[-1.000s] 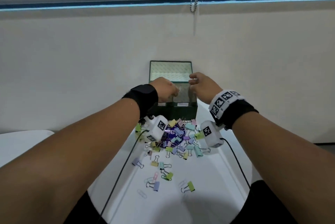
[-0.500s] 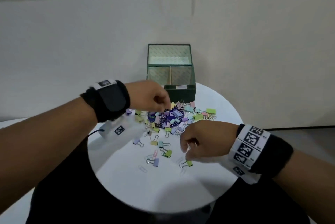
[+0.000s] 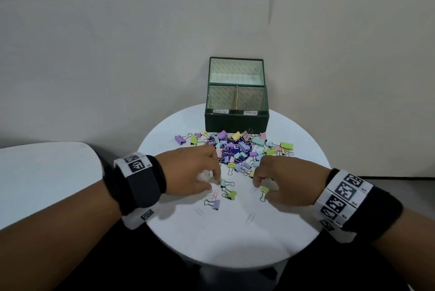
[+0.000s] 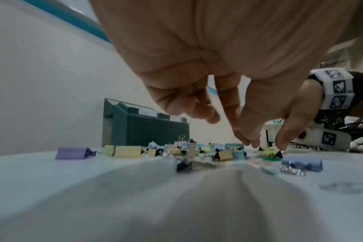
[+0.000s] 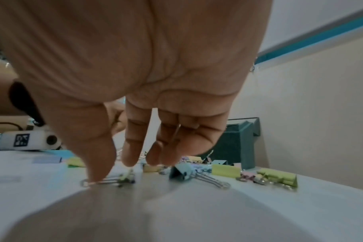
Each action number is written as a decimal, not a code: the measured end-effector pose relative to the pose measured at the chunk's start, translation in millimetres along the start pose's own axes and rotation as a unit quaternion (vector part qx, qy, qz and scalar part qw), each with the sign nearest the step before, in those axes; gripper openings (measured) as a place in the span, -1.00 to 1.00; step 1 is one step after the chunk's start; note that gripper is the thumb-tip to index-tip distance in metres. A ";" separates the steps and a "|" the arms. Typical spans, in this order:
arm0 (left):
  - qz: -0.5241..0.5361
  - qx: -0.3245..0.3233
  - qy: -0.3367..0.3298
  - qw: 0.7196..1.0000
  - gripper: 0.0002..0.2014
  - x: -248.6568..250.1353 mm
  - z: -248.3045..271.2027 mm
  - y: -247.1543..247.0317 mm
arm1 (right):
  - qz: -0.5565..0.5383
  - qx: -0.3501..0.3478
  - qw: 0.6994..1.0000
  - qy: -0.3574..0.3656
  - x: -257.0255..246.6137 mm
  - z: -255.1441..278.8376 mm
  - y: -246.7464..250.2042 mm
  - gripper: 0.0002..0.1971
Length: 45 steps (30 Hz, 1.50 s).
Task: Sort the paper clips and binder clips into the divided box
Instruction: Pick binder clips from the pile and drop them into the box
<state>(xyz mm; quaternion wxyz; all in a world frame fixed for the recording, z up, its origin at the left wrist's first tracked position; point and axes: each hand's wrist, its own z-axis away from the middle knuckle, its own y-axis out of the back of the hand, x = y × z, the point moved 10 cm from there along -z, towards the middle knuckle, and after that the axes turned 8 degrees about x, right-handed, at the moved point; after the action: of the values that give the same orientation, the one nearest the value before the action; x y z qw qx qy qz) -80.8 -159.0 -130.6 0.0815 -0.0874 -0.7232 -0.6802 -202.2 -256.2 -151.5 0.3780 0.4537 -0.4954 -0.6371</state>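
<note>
The green divided box point(image 3: 236, 123) stands open at the back of the round white table point(image 3: 235, 243), with a pile of pastel binder clips point(image 3: 237, 147) in front of it. My left hand point(image 3: 213, 182) reaches down to a small yellow binder clip beside a teal one point(image 3: 223, 182); its thumb and forefinger tips meet there, and the grip itself is hidden. My right hand point(image 3: 261, 185) pinches a yellow-green binder clip point(image 3: 264, 189). In the right wrist view its thumb presses that clip's point(image 5: 124, 178) wire handle. A thin wire point(image 5: 177, 131) shows in the curled outer fingers.
Loose near the hands lie a green binder clip point(image 3: 231, 194), a lavender one point(image 3: 216, 204) and pink point(image 3: 214, 194), white point(image 3: 199, 211) and pale blue point(image 3: 250, 217) paper clips. A second white table point(image 3: 47, 173) stands at the left. The wall is right behind the box.
Both hands came back from above the box and dropped to the table. The left hand then moved from the pile to the loose clips nearer me.
</note>
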 end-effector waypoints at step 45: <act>-0.066 -0.074 0.048 0.994 -0.91 -2.7 2.6 -20.6 | 0.081 -0.024 0.995 0.058 -47.3 -42.9 -12.9 -0.86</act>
<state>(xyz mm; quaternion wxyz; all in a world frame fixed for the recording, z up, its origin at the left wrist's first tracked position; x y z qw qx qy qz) -83.0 -157.7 -151.5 0.0638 -0.0126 -0.6704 -0.7391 -147.5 -221.6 -158.6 0.4674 0.4388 -0.4925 -0.5886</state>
